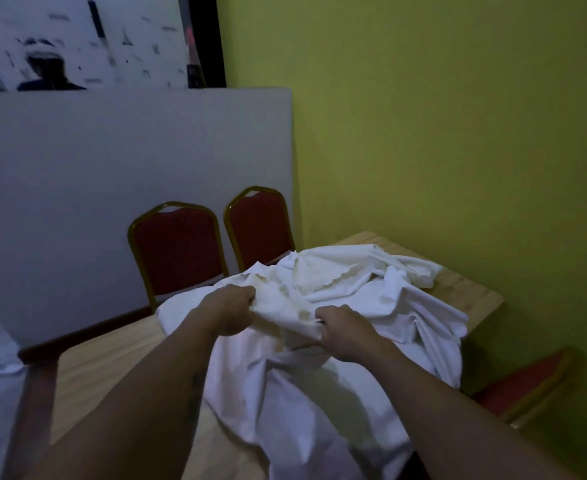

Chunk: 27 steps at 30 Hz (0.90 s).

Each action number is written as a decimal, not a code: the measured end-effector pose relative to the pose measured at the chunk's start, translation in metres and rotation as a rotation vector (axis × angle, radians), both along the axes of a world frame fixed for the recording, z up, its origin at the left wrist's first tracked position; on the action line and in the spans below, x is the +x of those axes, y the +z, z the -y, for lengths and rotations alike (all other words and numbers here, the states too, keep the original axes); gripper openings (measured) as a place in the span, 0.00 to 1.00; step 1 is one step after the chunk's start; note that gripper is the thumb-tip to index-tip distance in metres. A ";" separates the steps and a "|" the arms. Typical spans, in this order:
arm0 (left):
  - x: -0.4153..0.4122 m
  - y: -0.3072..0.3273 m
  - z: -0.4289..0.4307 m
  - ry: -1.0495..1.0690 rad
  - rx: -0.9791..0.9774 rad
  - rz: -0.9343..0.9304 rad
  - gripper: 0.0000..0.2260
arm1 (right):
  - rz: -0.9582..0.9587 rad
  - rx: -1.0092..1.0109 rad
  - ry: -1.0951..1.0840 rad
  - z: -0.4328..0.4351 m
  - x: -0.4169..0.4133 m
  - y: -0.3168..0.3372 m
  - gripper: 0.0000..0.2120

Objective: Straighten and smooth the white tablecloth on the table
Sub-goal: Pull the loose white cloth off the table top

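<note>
A crumpled white tablecloth (347, 296) lies heaped on a light wooden table (465, 289), bunched toward the far right corner, with one part hanging down over the near edge. My left hand (231, 308) grips a gathered fold of the cloth near its left side. My right hand (345, 329) grips another fold close beside it, about a hand's width to the right. The cloth is raised and stretched between the two hands. A scalloped hem shows on the far part of the heap.
Two red padded chairs (177, 247) with gold frames stand at the table's far side, against a grey panel (129, 202). A third red chair (524, 386) sits at the right by the yellow-green wall (458, 133). Bare wooden tabletop shows at the left.
</note>
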<state>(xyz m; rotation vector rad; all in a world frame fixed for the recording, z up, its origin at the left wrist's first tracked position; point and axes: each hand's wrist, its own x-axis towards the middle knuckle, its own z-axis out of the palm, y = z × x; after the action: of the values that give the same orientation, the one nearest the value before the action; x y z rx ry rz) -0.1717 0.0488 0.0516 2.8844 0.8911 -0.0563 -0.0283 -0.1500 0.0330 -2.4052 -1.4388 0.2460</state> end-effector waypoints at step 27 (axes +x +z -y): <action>-0.239 0.009 -0.014 0.164 -0.043 -0.005 0.04 | 0.037 -0.024 0.250 -0.019 -0.189 0.019 0.08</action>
<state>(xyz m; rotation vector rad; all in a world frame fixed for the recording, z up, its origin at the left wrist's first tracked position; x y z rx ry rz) -0.4105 0.0631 0.0606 2.7619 1.1098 -0.0668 -0.2171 -0.1312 0.0524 -2.2558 -1.7633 0.2798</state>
